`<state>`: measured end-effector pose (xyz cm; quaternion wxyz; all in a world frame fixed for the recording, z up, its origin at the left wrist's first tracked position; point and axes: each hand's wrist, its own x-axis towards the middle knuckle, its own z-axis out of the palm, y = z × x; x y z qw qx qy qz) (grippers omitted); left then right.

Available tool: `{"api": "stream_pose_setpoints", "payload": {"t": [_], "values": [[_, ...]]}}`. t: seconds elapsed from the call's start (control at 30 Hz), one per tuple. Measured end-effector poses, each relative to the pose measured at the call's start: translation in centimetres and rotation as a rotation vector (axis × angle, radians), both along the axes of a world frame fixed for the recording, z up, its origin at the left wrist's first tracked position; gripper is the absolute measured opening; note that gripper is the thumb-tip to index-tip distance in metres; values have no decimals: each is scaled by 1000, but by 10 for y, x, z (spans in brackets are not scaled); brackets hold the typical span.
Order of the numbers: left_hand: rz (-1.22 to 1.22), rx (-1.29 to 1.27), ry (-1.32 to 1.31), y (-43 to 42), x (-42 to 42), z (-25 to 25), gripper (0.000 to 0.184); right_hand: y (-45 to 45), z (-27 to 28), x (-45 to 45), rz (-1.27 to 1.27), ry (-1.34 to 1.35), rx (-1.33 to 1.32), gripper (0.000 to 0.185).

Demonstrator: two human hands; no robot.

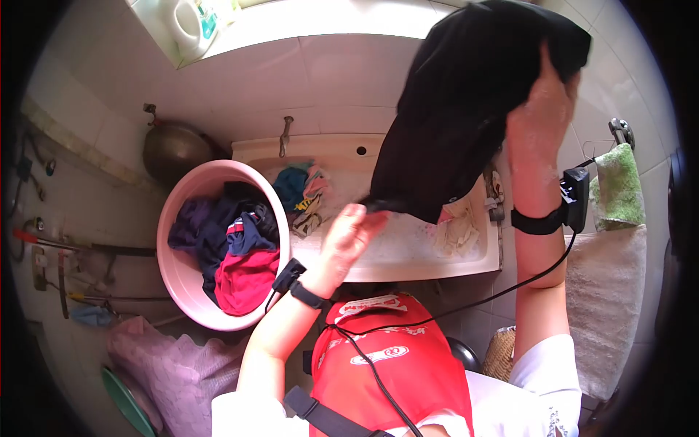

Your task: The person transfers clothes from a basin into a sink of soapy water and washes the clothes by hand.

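A black garment (466, 109), perhaps trousers or a shirt, is stretched in the air above the sink, slightly blurred by motion. My right hand (542, 120) is raised high on the right and grips its upper part, with the fingers partly hidden by the cloth. At its lower left end, my left hand (353, 237) pinches a corner of the same cloth. Below lies a white sink basin (349, 251) with suds. Blue and pink clothes (298, 191) sit at its left side, and a cream cloth (459, 231) lies at its right.
A pink tub (169, 266) full of dark and red clothes stands left of the sink. Behind are a metal bowl (178, 151) and a tap (285, 135). Towels (615, 189) hang at right. A detergent bottle (191, 33) stands on the sill. Cables cross my red apron (393, 364).
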<state>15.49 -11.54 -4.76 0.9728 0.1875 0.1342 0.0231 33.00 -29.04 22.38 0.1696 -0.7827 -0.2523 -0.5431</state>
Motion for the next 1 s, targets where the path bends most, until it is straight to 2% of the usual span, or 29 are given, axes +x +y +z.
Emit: {"api": "stream_pose_setpoints", "payload": {"t": [0.03,0.07,0.1,0.13,0.17,0.2,0.27,0.3,0.37,0.4,0.47,0.5,0.53,0.57,0.6,0.67,0.73,0.8,0.87,0.9,0.93,1.0], "values": [[76,-88,-200,19,-1,-24,16,-12,-1,9,-58,10,-10,58],[110,-103,-215,36,-5,1,34,-20,-1,17,-116,21,-21,64],[230,-13,-164,51,-6,19,45,-27,-4,24,-120,23,-21,64],[297,25,-248,60,-9,44,44,-32,-7,30,-144,-54,13,59],[361,44,-204,72,-12,60,43,-34,-9,34,-166,-131,44,54],[403,67,-205,80,-11,78,32,-29,-7,32,-167,-128,42,54],[339,84,-266,93,-11,104,26,-11,-1,25,758,454,1275,56],[343,87,-266,97,-7,105,26,-6,-2,27,763,456,1277,56],[343,273,-177,103,1,104,22,0,-6,30,865,532,1291,48],[482,489,-63,104,9,87,22,1,-12,28,864,531,1294,48],[462,1539,264,105,16,46,30,-1,-26,22,819,733,877,41],[428,1746,279,95,17,27,46,11,-24,20,866,858,927,43],[391,1953,293,79,18,14,63,18,-32,14,962,884,852,43],[265,1974,270,65,20,9,80,23,-35,6,887,960,720,45],[139,1991,248,51,24,5,97,28,-36,-6,924,1044,686,43],[83,1930,188,18,37,26,110,40,-41,-22,1160,1083,617,47],[309,1835,-90,4,56,18,117,43,-43,-27,1262,1152,612,53],[275,1854,-98,4,71,-7,115,38,-49,-27,1221,1175,570,52],[149,1846,-62,9,80,-39,113,30,-73,-18,1265,1242,710,40],[79,1860,-31,11,77,-70,108,16,-95,-7,1093,1364,638,38],[-108,1934,116,9,69,-69,104,-2,-124,6,915,1479,564,36],[-503,2042,467,6,56,-78,95,-33,-201,32,819,1558,365,39]]}}
